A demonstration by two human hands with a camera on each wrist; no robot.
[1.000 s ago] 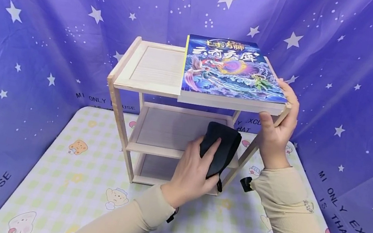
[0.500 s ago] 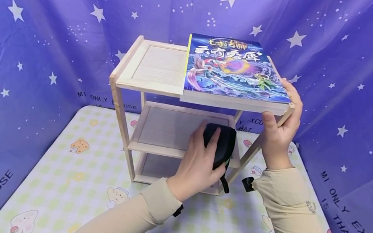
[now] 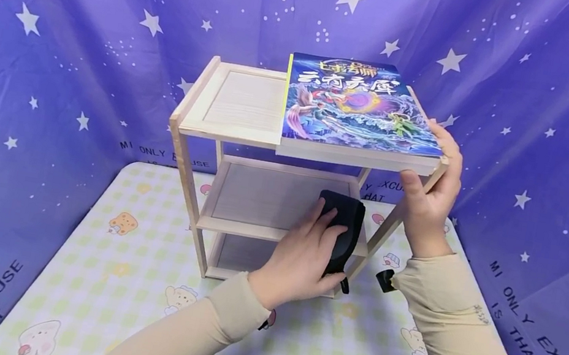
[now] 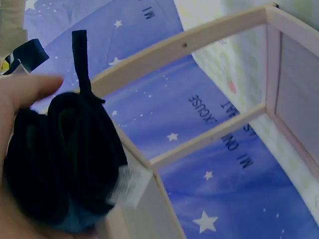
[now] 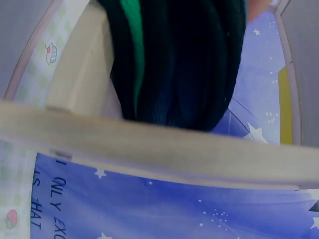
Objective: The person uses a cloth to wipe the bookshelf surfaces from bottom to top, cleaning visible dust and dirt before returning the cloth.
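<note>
A folded black fabric item (image 3: 346, 237) is in my left hand (image 3: 296, 260), in front of the right part of the middle shelf. Its thick rolled layers, a dark strap and a white tag (image 4: 130, 185) show in the left wrist view, and the right wrist view shows a green stripe on it. My fingers lie over its near face, with the thumb low at its edge. My right hand (image 3: 431, 204) grips the top right corner of the wooden shelf rack (image 3: 229, 135), thumb in front and fingers on the outer side. Close to those fingers, a thick illustrated book (image 3: 361, 115) lies flat.
The pale three-tier rack stands on a checked tablecloth (image 3: 130, 302) with cartoon prints. Its left upright (image 3: 186, 180) and front rails border the tier openings. Purple star-patterned curtains (image 3: 87, 47) enclose the back and sides.
My left hand has turned the folded black item and shifted it slightly to the right, its fingers now flatter across it. My right hand has kept its hold on the rack.
</note>
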